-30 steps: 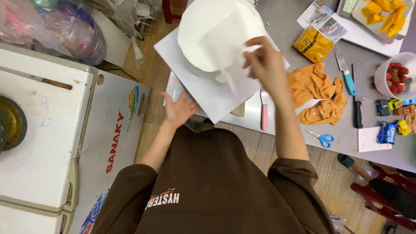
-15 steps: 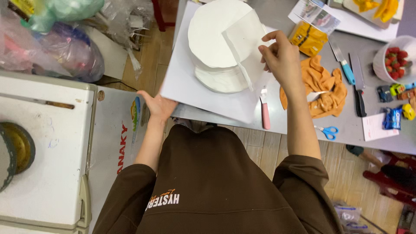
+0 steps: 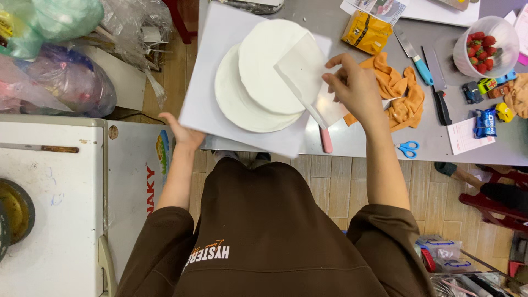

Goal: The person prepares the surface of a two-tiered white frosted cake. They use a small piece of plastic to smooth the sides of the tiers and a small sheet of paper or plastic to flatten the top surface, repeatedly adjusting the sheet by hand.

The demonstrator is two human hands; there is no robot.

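Observation:
A white round cake (image 3: 264, 66) stands on a wider white round base (image 3: 234, 104), which rests on a white square board (image 3: 217, 49) on the grey table (image 3: 374, 137). My left hand (image 3: 184, 132) grips the board's near left corner, which hangs over the table's edge. My right hand (image 3: 355, 88) holds a flat white scraper (image 3: 302, 69) against the cake's right side and top. A pink-handled tool (image 3: 325, 140) lies partly under the scraper, at the board's near right edge.
An orange cloth (image 3: 404, 93), two knives (image 3: 426, 69), blue scissors (image 3: 408, 148), a yellow packet (image 3: 366, 33), a tub of strawberries (image 3: 484, 47) and small toy cars (image 3: 487, 85) lie to the right. Plastic bags (image 3: 55, 66) and a white appliance (image 3: 49, 209) stand on the left.
The board with the cake has swung round toward the left. My left hand has moved left with its corner. My right hand keeps the scraper on the cake.

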